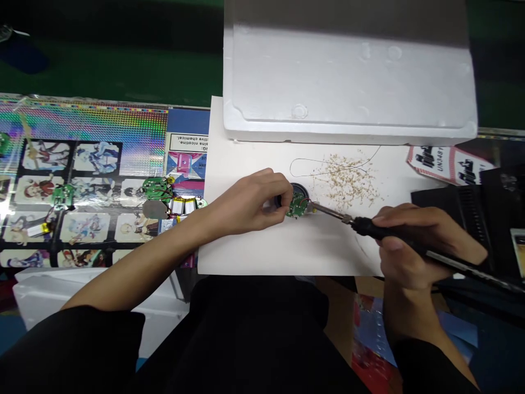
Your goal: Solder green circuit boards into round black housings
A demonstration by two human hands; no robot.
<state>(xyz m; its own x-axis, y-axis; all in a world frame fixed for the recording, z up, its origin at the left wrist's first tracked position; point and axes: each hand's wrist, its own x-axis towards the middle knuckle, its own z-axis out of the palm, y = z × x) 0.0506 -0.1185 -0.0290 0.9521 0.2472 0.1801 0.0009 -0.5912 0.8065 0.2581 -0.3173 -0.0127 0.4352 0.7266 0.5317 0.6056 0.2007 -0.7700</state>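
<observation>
My left hand (pixel 250 202) pinches a small round green circuit board (pixel 297 205) with its fingertips. The board sits against a dark round disc (pixel 298 189), probably a small speaker. My right hand (pixel 418 241) grips a soldering iron (pixel 367 226) by its black handle. The iron's metal shaft points left, and its tip meets the board's right edge. The iron's cord (pixel 463 262) trails from the handle toward the lower right. The fingers partly hide the board's left side.
A white paper sheet (pixel 262 251) lies under the work, with pale crumbs (pixel 344 180) and a thin wire (pixel 324 166) on it. A white foam block (pixel 348 76) stands behind. Green boards (pixel 157 189) and small batteries (pixel 182 206) lie on a printed sheet at left.
</observation>
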